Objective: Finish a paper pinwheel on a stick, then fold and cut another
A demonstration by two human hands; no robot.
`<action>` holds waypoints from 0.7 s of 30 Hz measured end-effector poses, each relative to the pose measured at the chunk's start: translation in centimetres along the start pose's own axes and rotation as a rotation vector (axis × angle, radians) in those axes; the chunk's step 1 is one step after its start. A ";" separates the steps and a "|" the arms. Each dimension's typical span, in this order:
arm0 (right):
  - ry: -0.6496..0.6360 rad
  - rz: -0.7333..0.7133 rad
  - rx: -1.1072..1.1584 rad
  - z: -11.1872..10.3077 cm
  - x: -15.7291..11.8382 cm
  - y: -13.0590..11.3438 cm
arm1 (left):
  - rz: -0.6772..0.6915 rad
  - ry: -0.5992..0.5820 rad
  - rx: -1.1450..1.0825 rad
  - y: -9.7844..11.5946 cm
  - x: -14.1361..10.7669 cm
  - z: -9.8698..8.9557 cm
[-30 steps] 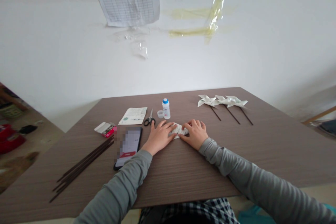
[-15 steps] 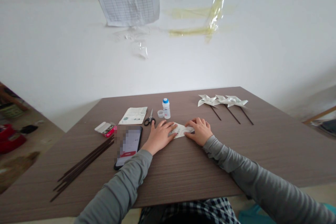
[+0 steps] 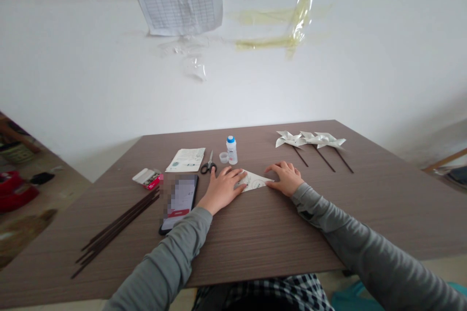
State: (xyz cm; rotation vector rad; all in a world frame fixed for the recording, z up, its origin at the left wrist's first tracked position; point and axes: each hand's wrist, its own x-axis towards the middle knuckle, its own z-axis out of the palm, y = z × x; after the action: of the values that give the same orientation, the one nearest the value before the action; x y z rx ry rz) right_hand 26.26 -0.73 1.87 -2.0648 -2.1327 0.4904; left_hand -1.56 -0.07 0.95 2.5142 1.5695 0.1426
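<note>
A flat, folded triangle of printed off-white paper (image 3: 254,181) is lying at the centre of the wood-grain brown table (image 3: 248,238), its narrow tip pointing toward three o'clock. The left hand (image 3: 222,189) is resting palm-down at the paper's nine o'clock end, its fingers released and spreading over it rather than clenching. At the tip, the right hand (image 3: 286,179) is holding its fingers loosely curved, thumb and forefinger standing apart, with the thumb meeting the paper's point.

Around the triangle, a white plastic bottle with a blue top (image 3: 231,150) is standing upright at eleven o'clock, black-handled metal scissors (image 3: 208,165) are lying at ten, and a small red-and-white cardboard box (image 3: 147,179) is sitting open at nine. Thin dark-brown sticks (image 3: 116,228) are lying at eight. Three white paper pinwheels on dark sticks (image 3: 310,140) are resting at two.
</note>
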 end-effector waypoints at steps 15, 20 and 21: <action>0.006 -0.028 0.032 -0.1 1.4 2.7 | 0.002 0.009 -0.002 -0.5 0.0 0.3; 0.025 -0.035 0.027 0.3 2.0 3.2 | 0.015 0.032 -0.018 -0.5 -0.2 0.6; 0.035 -0.039 0.030 0.4 2.1 3.3 | 0.017 0.035 -0.024 -0.5 -0.3 0.6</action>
State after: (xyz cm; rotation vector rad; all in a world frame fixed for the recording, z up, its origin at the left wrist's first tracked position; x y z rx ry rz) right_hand 29.13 1.31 0.18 -1.9972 -2.1275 0.4748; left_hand -2.05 -0.12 0.28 2.5205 1.5505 0.2066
